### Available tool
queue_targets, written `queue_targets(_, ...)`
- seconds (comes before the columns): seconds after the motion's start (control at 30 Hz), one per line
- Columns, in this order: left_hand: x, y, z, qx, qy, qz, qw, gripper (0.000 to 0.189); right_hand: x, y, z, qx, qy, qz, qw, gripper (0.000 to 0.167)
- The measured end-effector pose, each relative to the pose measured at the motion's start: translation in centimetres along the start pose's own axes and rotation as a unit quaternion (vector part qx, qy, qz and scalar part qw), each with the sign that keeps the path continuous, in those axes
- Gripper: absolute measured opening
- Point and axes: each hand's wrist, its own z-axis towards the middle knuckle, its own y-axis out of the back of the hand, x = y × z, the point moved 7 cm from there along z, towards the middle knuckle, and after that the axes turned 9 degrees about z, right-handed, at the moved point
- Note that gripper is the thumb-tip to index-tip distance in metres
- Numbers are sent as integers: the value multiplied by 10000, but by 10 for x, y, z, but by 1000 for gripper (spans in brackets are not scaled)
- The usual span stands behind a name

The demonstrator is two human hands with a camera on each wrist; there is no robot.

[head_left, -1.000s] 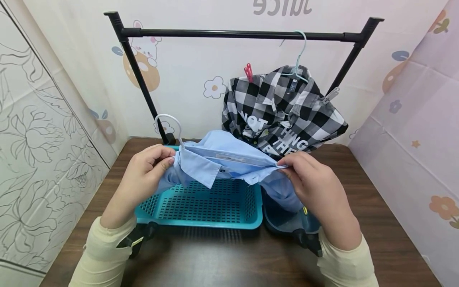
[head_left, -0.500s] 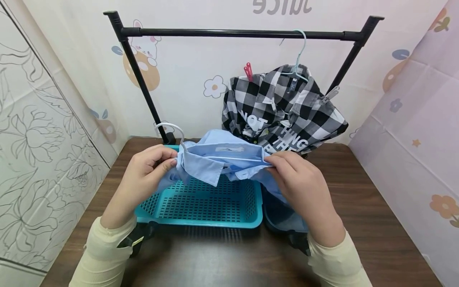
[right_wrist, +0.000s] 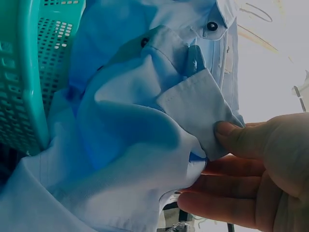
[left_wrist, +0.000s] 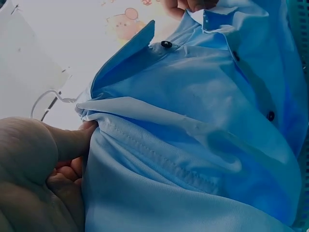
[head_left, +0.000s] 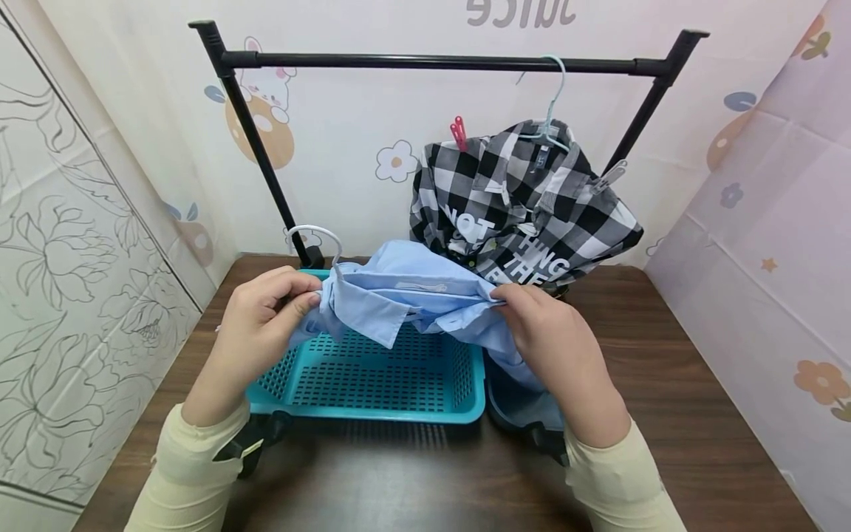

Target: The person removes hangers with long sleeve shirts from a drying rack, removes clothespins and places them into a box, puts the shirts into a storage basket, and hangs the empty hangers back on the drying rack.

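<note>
I have the left hand (head_left: 261, 329) and right hand (head_left: 557, 347) pinching a blue shirt (head_left: 372, 314), its white hanger (head_left: 312, 227) seemingly inside but off the black rack (head_left: 399, 61) where a checkered shirt (head_left: 480, 198) already hangs.

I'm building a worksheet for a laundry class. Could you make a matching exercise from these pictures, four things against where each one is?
1. blue collared shirt
2. black-and-white checked shirt
3. red clothespin
4. teal basket

A. clipped at a garment's shoulder
B. standing on the tabletop
C. held by the left hand and right hand
D. hung from the black rack bar

Pairs: 1-C, 2-D, 3-A, 4-B
</note>
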Motion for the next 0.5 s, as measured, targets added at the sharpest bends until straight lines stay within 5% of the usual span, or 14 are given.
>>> queue_targets(0.17,3,-2,0,135,154,-108,9997,13,-1,-2,1,189,-131,234,9995,27)
queue_targets(0.5,-1,-10,0,346,209,-268,9988,11,16,-5,1,-47,647,-244,9976,29)
